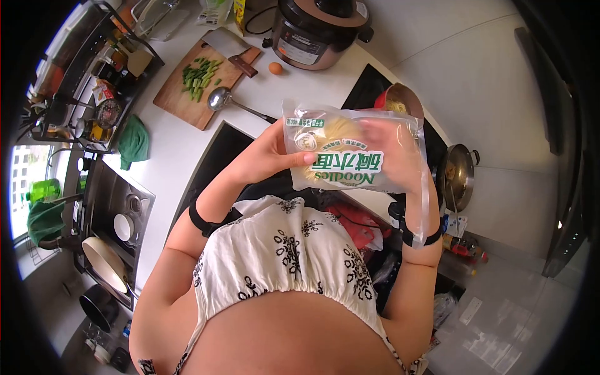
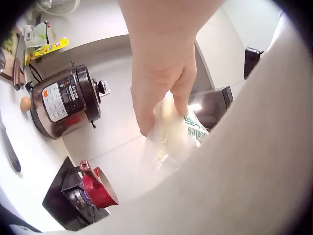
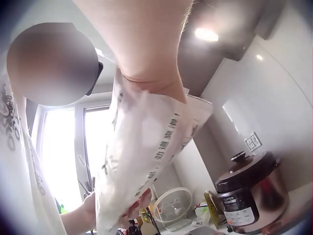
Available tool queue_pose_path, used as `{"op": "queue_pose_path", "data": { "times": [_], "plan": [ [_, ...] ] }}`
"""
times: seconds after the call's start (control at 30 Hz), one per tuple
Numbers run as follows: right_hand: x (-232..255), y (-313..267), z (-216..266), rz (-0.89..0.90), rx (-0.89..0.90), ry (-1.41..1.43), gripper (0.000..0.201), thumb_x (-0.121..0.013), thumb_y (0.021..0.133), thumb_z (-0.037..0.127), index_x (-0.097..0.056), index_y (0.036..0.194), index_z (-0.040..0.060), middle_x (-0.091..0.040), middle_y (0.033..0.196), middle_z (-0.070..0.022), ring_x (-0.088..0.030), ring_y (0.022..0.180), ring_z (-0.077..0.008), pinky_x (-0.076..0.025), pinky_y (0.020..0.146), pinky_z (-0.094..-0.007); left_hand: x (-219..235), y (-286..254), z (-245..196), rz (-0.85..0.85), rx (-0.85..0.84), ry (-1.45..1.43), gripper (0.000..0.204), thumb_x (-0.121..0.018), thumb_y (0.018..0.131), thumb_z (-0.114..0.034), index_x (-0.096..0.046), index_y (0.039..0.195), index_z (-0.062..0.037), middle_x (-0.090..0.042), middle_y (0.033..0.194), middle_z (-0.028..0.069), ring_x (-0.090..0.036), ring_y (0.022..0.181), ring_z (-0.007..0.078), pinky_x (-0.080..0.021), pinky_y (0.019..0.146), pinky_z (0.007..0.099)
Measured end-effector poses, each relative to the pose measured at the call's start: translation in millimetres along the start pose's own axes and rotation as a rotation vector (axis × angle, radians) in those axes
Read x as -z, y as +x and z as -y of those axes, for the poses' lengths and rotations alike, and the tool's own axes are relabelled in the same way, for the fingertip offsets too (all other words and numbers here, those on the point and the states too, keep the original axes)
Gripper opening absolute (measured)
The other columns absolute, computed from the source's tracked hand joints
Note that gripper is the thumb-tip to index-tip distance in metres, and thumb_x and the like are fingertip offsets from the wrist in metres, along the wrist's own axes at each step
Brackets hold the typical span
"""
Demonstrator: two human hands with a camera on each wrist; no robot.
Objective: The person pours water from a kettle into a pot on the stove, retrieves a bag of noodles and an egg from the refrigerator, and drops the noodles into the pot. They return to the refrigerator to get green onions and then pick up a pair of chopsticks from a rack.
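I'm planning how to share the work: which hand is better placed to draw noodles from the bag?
Probably the right hand: it is inside the bag and lies nearer the red pot. The left hand grips the bag from outside, so it seems better placed to steady it.

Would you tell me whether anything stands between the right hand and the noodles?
Nothing visible does: the right hand is inside the noodle bag with the noodles, while the left hand grips it from outside.

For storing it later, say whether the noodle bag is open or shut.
Open: the right hand is inside the noodle bag, seen through its plastic.
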State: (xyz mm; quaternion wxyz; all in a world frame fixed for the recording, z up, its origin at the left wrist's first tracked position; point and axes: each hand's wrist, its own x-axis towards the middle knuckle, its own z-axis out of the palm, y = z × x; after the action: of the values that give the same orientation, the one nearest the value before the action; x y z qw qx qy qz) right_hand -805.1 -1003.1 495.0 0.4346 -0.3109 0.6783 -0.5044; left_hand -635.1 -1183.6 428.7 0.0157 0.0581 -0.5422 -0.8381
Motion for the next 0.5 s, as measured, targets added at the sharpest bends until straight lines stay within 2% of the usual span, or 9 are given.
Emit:
{"op": "queue_pose_path", "data": {
  "times": [0.07,0.1,0.17,0.3,0.37,0.5],
  "plan": [
    [-5,-5,10,0.025,0.126,-0.270,0.048,-0.066,0.076,-0.006,-0.051,0.121,-0.0070,-0.059,0.118,-0.0167,-0.062,0.106,-0.0262,-0.052,0.087,-0.0328,-2,1,-1,0.004,0.001,0.002,0.070,-0.073,0.082,-0.016,-0.033,0.137,-0.0015,-0.052,0.127,0.0083,-0.049,0.118,0.0168,-0.038,0.102,0.0345],
    [-7,-8,5,0.019,0.131,-0.267,0.048,-0.066,0.076,-0.006,-0.051,0.121,-0.0070,-0.059,0.118,-0.0167,-0.062,0.106,-0.0262,-0.052,0.087,-0.0328,-4,1,1,0.002,-0.032,0.016,0.066,-0.072,0.083,-0.016,-0.035,0.136,-0.0013,-0.053,0.125,0.0072,-0.050,0.116,0.0155,-0.039,0.101,0.0333],
    [-10,-10,5,-0.002,0.249,-0.262,0.050,-0.066,0.075,-0.007,-0.051,0.122,-0.0060,-0.060,0.116,-0.0170,-0.063,0.104,-0.0256,-0.051,0.088,-0.0328,-6,1,0,0.002,-0.061,0.028,0.062,-0.071,0.085,-0.015,-0.036,0.134,-0.0010,-0.054,0.123,0.0062,-0.050,0.114,0.0141,-0.040,0.100,0.0321],
    [-1,-9,-4,-0.066,0.240,-0.297,0.048,-0.069,0.072,-0.003,-0.055,0.118,-0.0056,-0.063,0.111,-0.0168,-0.064,0.100,-0.0240,-0.051,0.087,-0.0317,-10,2,4,0.004,-0.030,0.019,0.063,-0.070,0.086,-0.016,-0.034,0.136,-0.0011,-0.052,0.125,0.0067,-0.049,0.116,0.0141,-0.039,0.100,0.0321],
    [-1,-11,10,-0.074,0.087,-0.530,0.048,-0.071,0.074,-0.001,-0.053,0.118,-0.0047,-0.063,0.109,-0.0147,-0.063,0.099,-0.0203,-0.049,0.089,-0.0323,-9,2,7,0.009,-0.017,0.040,0.063,-0.069,0.086,-0.016,-0.033,0.136,-0.0012,-0.052,0.125,0.0070,-0.048,0.117,0.0141,-0.039,0.101,0.0321],
    [4,-12,9,-0.088,0.040,-0.658,0.049,-0.070,0.074,-0.001,-0.052,0.118,-0.0034,-0.063,0.109,-0.0136,-0.062,0.100,-0.0188,-0.048,0.089,-0.0324,-10,4,4,0.039,-0.010,0.018,0.062,-0.068,0.087,-0.015,-0.032,0.137,-0.0012,-0.052,0.127,0.0074,-0.048,0.118,0.0143,-0.038,0.101,0.0321]
  ]
}}
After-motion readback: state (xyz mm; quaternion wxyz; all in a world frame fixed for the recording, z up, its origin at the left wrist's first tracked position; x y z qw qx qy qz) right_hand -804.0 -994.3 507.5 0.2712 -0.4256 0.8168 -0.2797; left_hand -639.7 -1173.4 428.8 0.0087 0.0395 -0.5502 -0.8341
